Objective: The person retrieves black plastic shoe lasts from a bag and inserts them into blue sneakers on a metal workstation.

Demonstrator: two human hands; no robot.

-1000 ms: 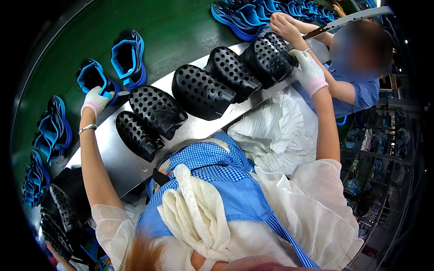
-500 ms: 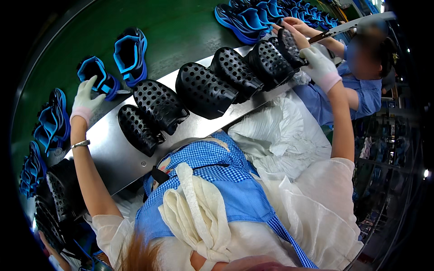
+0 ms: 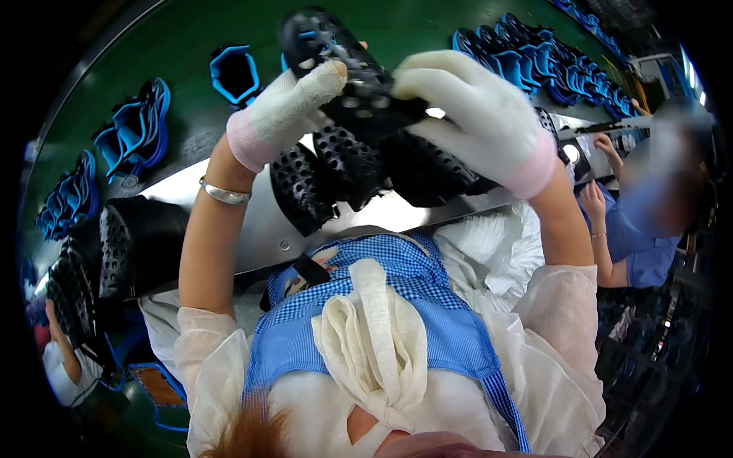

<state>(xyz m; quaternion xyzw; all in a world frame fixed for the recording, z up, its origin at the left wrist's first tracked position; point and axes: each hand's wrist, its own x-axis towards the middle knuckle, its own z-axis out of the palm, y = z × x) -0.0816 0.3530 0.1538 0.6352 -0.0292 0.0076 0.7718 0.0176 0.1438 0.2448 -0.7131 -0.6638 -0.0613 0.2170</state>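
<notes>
Black perforated clog is being held up close to the camera, above the counter, toe end tilting up-left. Left hand in a white knit glove with a pink cuff is gripping its left side, thumb lying across the top. Right hand, same glove type, is closing over the right end, fingers curling around it. Silver bangle is sitting on the left wrist.

Below the hands, a row of black perforated clogs is lying on the brushed steel counter, touching one another. More black clogs are piling at the counter's left end.

Beyond the steel, a green conveyor belt is carrying blue-and-black shoe parts in separate clusters; a denser blue batch is lying upper right.

A co-worker's hand is working at the far right end of the counter. Right edge of the room is dark, details unclear.
</notes>
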